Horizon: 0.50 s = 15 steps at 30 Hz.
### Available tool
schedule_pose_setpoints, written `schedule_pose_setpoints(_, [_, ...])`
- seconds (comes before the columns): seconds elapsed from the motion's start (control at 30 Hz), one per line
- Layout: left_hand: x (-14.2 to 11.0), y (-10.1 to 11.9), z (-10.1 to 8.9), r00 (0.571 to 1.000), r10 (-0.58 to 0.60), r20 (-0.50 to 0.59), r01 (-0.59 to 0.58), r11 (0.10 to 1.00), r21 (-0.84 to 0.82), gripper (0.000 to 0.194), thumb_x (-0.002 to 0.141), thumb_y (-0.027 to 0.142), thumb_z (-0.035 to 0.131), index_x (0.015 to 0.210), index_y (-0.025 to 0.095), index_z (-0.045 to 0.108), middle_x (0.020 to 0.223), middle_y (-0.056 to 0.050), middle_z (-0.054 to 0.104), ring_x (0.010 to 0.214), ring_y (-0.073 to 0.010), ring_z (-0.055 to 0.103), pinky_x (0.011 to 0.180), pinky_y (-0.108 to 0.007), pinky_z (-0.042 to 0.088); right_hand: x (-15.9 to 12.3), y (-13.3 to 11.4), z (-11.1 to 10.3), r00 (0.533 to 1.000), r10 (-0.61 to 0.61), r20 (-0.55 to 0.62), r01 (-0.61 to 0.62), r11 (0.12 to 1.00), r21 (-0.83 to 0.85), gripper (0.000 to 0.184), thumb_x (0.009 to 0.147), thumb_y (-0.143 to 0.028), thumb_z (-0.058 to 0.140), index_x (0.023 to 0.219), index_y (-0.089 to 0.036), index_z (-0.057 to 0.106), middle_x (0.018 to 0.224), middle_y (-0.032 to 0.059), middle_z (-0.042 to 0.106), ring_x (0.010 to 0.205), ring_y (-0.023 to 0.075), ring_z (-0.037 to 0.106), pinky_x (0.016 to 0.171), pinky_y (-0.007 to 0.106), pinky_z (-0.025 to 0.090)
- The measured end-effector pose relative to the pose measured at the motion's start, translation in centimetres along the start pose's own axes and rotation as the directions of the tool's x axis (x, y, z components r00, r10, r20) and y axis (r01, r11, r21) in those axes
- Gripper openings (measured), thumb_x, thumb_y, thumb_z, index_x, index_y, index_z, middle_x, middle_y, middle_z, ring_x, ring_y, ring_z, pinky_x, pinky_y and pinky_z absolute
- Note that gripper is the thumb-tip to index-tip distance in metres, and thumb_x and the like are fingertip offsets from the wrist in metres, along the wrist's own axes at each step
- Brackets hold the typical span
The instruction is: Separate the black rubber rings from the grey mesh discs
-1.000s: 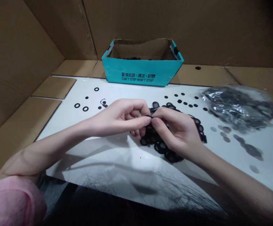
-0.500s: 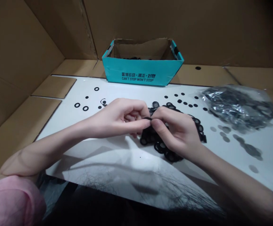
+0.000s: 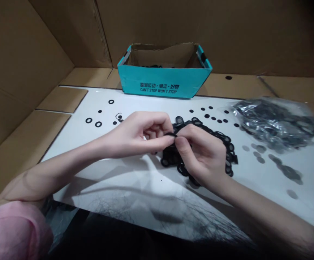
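Between the fingertips of both hands is a small black ring (image 3: 171, 134), seen nearly edge-on. My left hand (image 3: 143, 134) pinches it from the left with thumb and forefinger, the other fingers curled in. From the right, my right hand (image 3: 201, 151) grips it the same way, thumb tip close to the left one. Under and behind the hands lies a pile of black rings (image 3: 228, 144), several with grey discs in their middles. My right hand covers part of this pile.
A turquoise open box (image 3: 162, 81) stands at the back with dark pieces inside. A clear plastic bag (image 3: 278, 122) of dark pieces lies right, near loose grey discs (image 3: 289, 173). Black rings (image 3: 98, 124) and small black discs (image 3: 213, 118) are scattered about. Cardboard walls (image 3: 200, 21) surround the white table.
My right hand has tilted and shifted very slightly, and a bit more of the black ring shows between the fingertips. Both hands keep their pinch.
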<state>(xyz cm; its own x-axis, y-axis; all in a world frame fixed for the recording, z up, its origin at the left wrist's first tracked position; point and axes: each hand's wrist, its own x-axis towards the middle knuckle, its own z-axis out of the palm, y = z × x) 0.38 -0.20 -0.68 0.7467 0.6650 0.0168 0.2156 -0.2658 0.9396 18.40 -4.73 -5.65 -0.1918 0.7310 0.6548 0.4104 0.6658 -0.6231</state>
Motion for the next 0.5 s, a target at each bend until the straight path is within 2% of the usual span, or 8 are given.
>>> schedule_pose_setpoints(0.1, [-0.1,-0.2,0.5,1.000,-0.004,0.017,0.005,0.997,-0.077,0.008,0.090,0.019,0.055,0.084,0.014,0.052,0.068,0.001,0.062,0.062,-0.0085,0.064,0.056,-0.016,0.052,-0.2,0.0,0.1,0.998,0.036,-0.050,-0.035,0.999,0.012,0.018,0.089,-0.011,0.052,0.073,-0.019,0.052,0.063,-0.0011,0.052,0.058,0.0086,0.048,0.053,0.024,0.038])
schedule_pose_setpoints(0.27, [0.0,0.1,-0.1,0.986,-0.117,0.119,0.133,0.982,-0.132,0.014,0.087,0.019,0.059,0.078,0.015,0.049,0.056,0.003,0.059,0.048,-0.0061,0.058,0.045,-0.013,0.045,-0.4,-0.6,0.4,0.996,0.022,-0.087,-0.024,0.999,-0.023,0.017,0.087,-0.010,0.055,0.073,-0.019,0.055,0.063,-0.0001,0.055,0.059,0.0094,0.049,0.054,0.025,0.039])
schedule_pose_setpoints(0.37, [0.1,0.4,-0.8,0.972,-0.167,0.167,0.184,0.979,-0.093,0.014,0.083,0.015,0.061,0.075,0.013,0.050,0.055,0.004,0.058,0.047,-0.0040,0.054,0.044,-0.011,0.039,-0.1,-0.5,0.1,1.000,-0.014,0.003,0.015,1.000,-0.025,0.017,0.087,-0.009,0.056,0.073,-0.019,0.055,0.062,-0.0004,0.055,0.058,0.0087,0.049,0.054,0.024,0.040])
schedule_pose_setpoints(0.5, [0.1,0.3,-0.8,0.987,-0.120,0.102,0.118,0.993,0.032,0.010,0.080,0.012,0.063,0.073,0.011,0.056,0.056,0.005,0.053,0.051,-0.0027,0.049,0.046,-0.011,0.038,0.8,0.0,-0.6,0.981,-0.054,0.188,0.056,0.998,-0.003,0.020,0.089,-0.010,0.052,0.071,-0.019,0.052,0.061,-0.0011,0.056,0.058,0.0084,0.050,0.054,0.022,0.041])
